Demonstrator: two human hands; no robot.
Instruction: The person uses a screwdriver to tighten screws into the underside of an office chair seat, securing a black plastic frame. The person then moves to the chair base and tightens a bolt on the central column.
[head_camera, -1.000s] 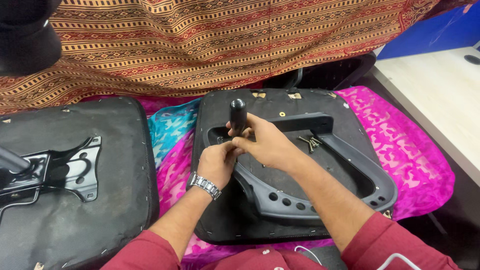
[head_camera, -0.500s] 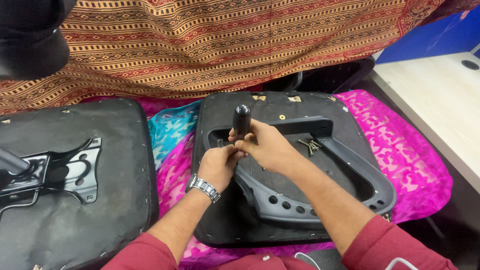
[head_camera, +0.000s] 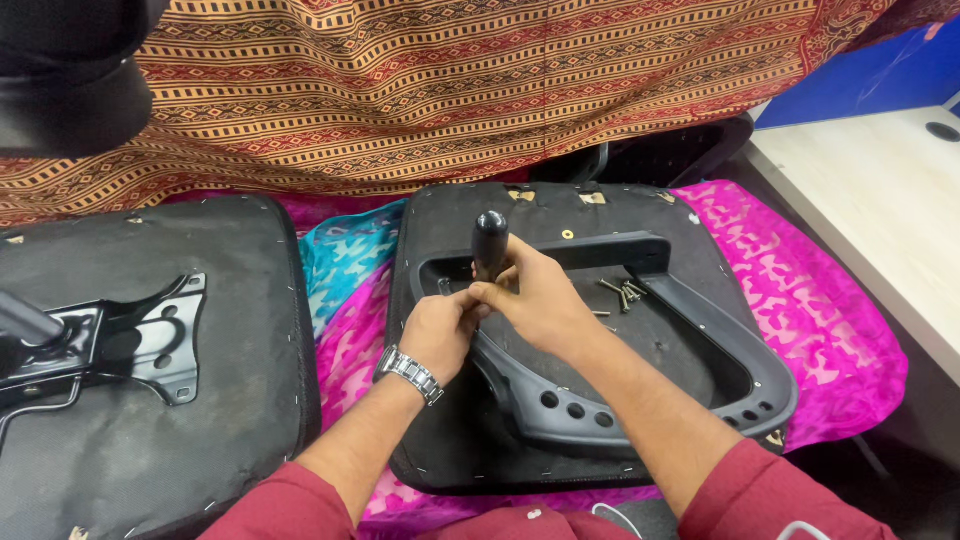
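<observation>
A: Screwdriver upright, black handle poking up above both hands, right at the left corner of the dark plastic armrest frame lying on the upturned seat base.

B: Who has it?

A: Right hand wraps the lower handle, fingers curled tight round it. Left hand sits just below, fingers pinched together at the shaft; whatever they steady is hidden.

B: How does it handle?

A: Looks light and rigid, I'd say. The rounded handle seems smooth, so a full-fist grip low on it is the sensible hold. The frame looks stiff moulded plastic, bulky rather than heavy.

B: Give me the count.

A: One screwdriver. One armrest frame. Two seat bases: this one, and a second seat base to the left carrying a black metal mounting plate. A small cluster of loose screws rests inside the frame; too small to count exactly. One wristwatch on the left wrist. Pink cloth beneath everything.
</observation>
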